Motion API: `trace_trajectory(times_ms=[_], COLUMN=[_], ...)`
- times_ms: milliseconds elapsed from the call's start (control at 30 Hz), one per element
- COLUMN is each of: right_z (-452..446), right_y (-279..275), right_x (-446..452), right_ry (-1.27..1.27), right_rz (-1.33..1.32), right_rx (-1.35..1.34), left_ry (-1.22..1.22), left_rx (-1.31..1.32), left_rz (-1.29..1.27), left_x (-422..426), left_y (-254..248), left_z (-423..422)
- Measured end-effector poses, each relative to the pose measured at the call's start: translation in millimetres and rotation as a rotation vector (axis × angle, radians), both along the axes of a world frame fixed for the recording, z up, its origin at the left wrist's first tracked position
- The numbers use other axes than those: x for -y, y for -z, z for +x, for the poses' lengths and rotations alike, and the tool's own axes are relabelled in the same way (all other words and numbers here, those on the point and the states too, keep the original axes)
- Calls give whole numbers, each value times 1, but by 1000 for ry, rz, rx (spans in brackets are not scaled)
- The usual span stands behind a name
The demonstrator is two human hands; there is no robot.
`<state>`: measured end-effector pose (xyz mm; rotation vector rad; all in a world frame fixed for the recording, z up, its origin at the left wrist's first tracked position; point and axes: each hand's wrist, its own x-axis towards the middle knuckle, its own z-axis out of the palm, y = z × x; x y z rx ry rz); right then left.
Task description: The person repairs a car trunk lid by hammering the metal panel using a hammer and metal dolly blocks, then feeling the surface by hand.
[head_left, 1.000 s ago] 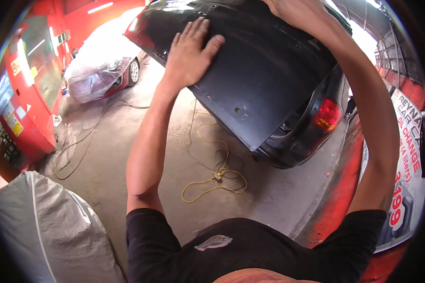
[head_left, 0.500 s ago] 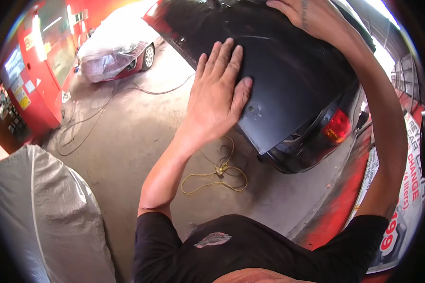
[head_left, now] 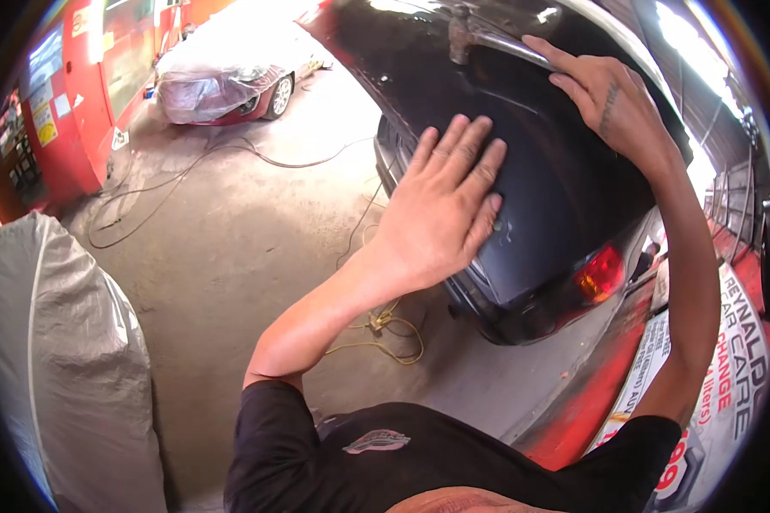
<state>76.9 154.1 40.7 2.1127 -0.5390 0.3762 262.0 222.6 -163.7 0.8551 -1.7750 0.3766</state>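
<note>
The back of a dark car fills the upper middle, its matte black trunk lid (head_left: 539, 231) below my hands. My left hand (head_left: 445, 201) lies flat on the lid near its edge, fingers stretched out. Just beside its thumb is a small marked spot in the panel. Farther up, my right hand (head_left: 603, 98) is closed around the handle of a hammer (head_left: 462, 38), index finger extended along it. The hammer's metal head points left, over the upper part of the lid; whether it touches the surface, I cannot tell. A red tail light (head_left: 601, 274) shows at the car's corner.
A yellow cord (head_left: 389, 329) lies looped on the concrete floor below the bumper. Dark hoses (head_left: 167, 175) run across the floor. A plastic-wrapped car (head_left: 222, 81) stands at the back left, a grey-covered shape (head_left: 77, 376) at the left, and a printed sign (head_left: 719, 342) at the right.
The hammer has come into view in my right hand, which now shows lower in the picture. My left hand appears lower and farther right. The lid sits closer to the bumper.
</note>
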Motion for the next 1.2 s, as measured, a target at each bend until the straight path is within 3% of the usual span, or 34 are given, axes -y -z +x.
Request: trace_trajectory(times_ms=[133, 200, 333, 467, 533, 567, 600, 733, 933, 1000, 1067, 1200], right_z=[-8, -17, -37, -52, -51, -49, -48, -47, -48, -49, -49, -54], right_y=[-7, 1, 15, 25, 28, 29, 29, 31, 33, 33, 35, 35], right_x=[2, -9, -20, -24, -24, -24, -22, -22, -19, -20, -19, -16], right_ry=[33, 197, 285, 245, 219, 216, 227, 224, 82, 109, 133, 112], right_rz=[-43, -13, -115, -76, -55, -74, -75, -59, -51, -67, -66, -84], right_rx=[25, 183, 288, 350, 382, 382, 398, 465, 516, 528, 528, 530], left_ry=[22, -19, -65, -234, -312, -268, -242, -231, -153, -200, -76, -13], left_rx=[30, 48, 20, 73, 307, 252, 170, 303, 209, 411, 362, 266], left_rz=[13, 21, 130, 245, 229, 281, 226, 234, 493, 282, 132, 189], left_x=[29, 64, 149, 228, 277, 289, 361, 400, 341, 320, 313, 227], left_y=[-18, -31, -62, -91, -104, -108, -102, -116, -138, -139, -129, -117], left_z=[16, 35, 76, 110, 140, 152, 179, 228, 195, 175, 159, 112])
